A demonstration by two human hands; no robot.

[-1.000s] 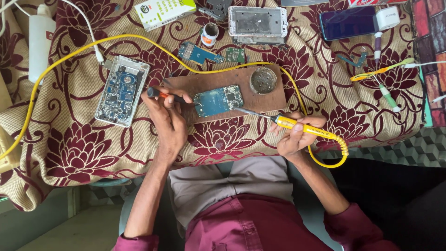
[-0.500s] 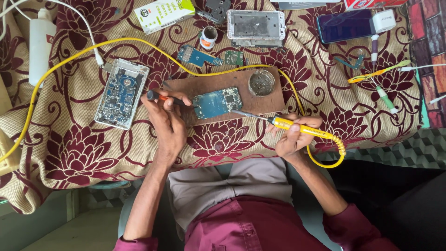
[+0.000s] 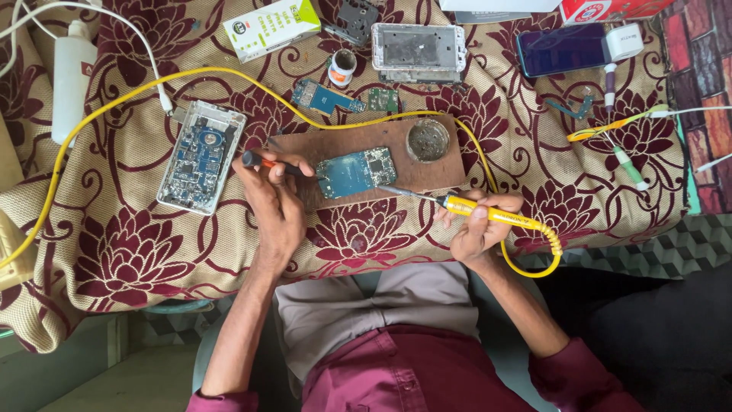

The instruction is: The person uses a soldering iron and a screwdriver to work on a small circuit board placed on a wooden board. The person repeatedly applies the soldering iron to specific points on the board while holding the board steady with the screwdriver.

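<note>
At frame centre, a yellow soldering iron is gripped by the right hand, its tip on a blue circuit board; a red-handled tool is clasped by the left hand

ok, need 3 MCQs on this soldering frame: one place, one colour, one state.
1. Where does the blue circuit board lie?
A. on the brown wooden board
B. in the white phone frame
C. on the person's lap

2. What colour is the soldering iron handle?
A. red
B. yellow
C. black

3. What does the left hand hold?
A. nothing
B. a bottle
C. a small screwdriver

Answers: 1 A, the board rests on the wood slab on the cloth. 2 B, the handle in the right hand and its cable are yellow. 3 C, the fingers close round a thin tool with a dark end.
</note>
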